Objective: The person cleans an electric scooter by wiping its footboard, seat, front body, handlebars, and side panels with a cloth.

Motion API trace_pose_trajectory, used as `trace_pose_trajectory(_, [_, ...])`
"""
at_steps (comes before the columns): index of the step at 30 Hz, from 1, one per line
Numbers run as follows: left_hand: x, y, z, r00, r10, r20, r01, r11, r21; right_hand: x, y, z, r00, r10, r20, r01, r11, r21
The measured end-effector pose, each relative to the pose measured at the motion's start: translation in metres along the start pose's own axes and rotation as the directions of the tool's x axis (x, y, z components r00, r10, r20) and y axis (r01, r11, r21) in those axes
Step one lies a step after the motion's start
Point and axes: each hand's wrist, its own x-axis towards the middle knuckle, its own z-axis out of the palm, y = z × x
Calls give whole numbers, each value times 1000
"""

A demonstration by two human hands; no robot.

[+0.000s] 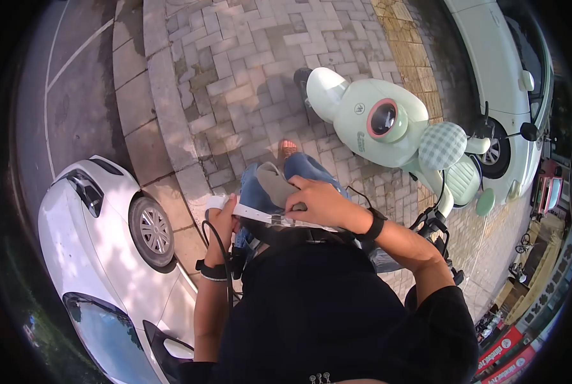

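Note:
A white strap (254, 212) with small holes runs across the front of my waist, below a grey cloth (274, 184). At its left end my left hand (224, 221) is closed on the strap. My right hand (318, 203) is further right, with thumb and fingers pinched at the strap and the edge of the grey cloth. A metal buckle (277, 219) shows on the strap between my two hands. Each wrist wears a black band, and a black cable hangs beside my left wrist.
A pale green scooter (375, 121) stands on the brick paving (254, 83) at the right front. A white car (100, 243) is at the left, another pale car (490, 64) at the far right. Black handlebars (431, 221) are near my right elbow.

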Motion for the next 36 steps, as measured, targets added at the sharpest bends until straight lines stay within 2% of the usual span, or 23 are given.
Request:
trace_pose_trajectory(4, [2,1,-18,999,34,-33,-33,999,13,17,-13,14,997,-66,50,64,997,34])
trace_pose_trajectory(6, [0,5,-20,999,40,-25,-39,999,25,25,-19,20,979,-170,111,179,981,-80])
trace_pose_trajectory(7, [-2,6,-17,998,50,-28,-48,997,55,27,-20,21,978,-174,112,183,980,-77])
trace_pose_trajectory(9, [-3,6,-11,999,32,-24,-30,997,71,30,-20,19,959,-108,263,143,982,-120])
trace_pose_trajectory(10, [-1,5,-12,999,32,-18,-31,997,70,29,-19,19,960,-103,261,138,983,-123])
trace_pose_trajectory(13, [10,6,-11,985,67,158,-98,974,203,24,-8,14,960,-11,278,33,997,-75])
trace_pose_trajectory(14, [14,12,-9,984,67,165,-100,975,199,18,-3,10,960,57,274,-68,997,31])
trace_pose_trajectory(15, [18,18,-6,957,114,266,-200,926,321,13,2,6,953,123,277,-165,977,136])
trace_pose_trajectory(16, [23,24,-3,918,147,369,-308,850,427,10,5,5,954,127,273,-167,977,132])
trace_pose_trajectory(18, [33,33,4,909,93,406,-292,838,462,3,11,8,976,194,96,-210,955,209])
trace_pose_trajectory(19, [36,37,10,898,91,430,-284,866,411,1,18,6,976,198,89,-212,954,211])
trace_pose_trajectory(21, [37,38,24,869,38,493,-242,902,357,-2,31,3,956,285,-68,-249,912,328])
trace_pose_trajectory(22, [36,39,34,848,-9,530,-232,893,385,-3,38,-1,955,288,-76,-248,909,335])
trace_pose_trajectory(24, [43,23,49,820,-72,567,-181,908,377,-3,46,-11,946,255,-200,-186,932,310])
trace_pose_trajectory(25, [49,16,52,818,-65,572,-192,906,378,-4,42,-14,931,345,-117,-282,885,369])
trace_pose_trajectory(26, [51,16,56,812,-71,579,-198,900,388,-3,38,-17,927,352,-129,-282,882,378])
trace_pose_trajectory(28, [53,14,59,843,-22,538,-145,953,267,-1,33,-15,956,269,-120,-239,946,218])
trace_pose_trajectory(30, [50,27,58,841,-41,540,-126,955,269,-1,32,-4,956,260,-138,-229,951,207])
trace_pose_trajectory(32, [52,31,53,854,-47,519,-86,969,230,-2,30,0,959,281,35,-282,938,202])
trace_pose_trajectory(36, [52,37,53,840,-109,532,-38,966,257,-5,37,8,986,156,-60,-141,968,207])
